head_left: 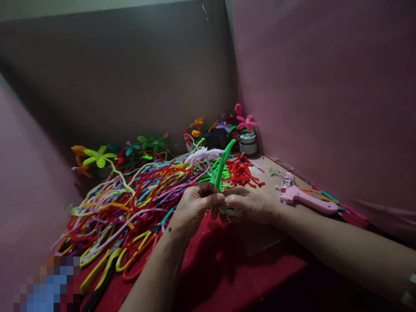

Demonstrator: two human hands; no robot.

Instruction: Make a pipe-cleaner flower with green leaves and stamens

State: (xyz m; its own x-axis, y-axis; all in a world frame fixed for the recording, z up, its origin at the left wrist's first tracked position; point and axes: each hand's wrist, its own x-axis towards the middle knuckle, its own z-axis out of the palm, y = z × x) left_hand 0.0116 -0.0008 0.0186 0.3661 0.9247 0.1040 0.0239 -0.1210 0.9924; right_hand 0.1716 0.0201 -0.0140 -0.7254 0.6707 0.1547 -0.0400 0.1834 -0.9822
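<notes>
My left hand (200, 198) and my right hand (242, 201) meet in the middle of the view, fingertips pinched together. Between them is the base of a bright green pipe-cleaner leaf (223, 167), which stands up and curves to the right. Just behind the leaf a pale lavender pipe-cleaner flower (205, 154) appears, its thin stem running down toward my fingers. Whether that stem is also in my grip I cannot tell. My fingers hide the lower end of the leaf. Beyond my left hand spreads a heap of coloured pipe cleaners (146, 186).
A pink glue gun (307, 200) lies on the right. Yellow-and-black pliers (105, 264) and orange-and-yellow-handled scissors (133, 260) lie at lower left. Short red pieces (241, 172) sit behind my right hand. Finished flowers (99, 156) and a white-and-grey jar (248, 144) line the back wall.
</notes>
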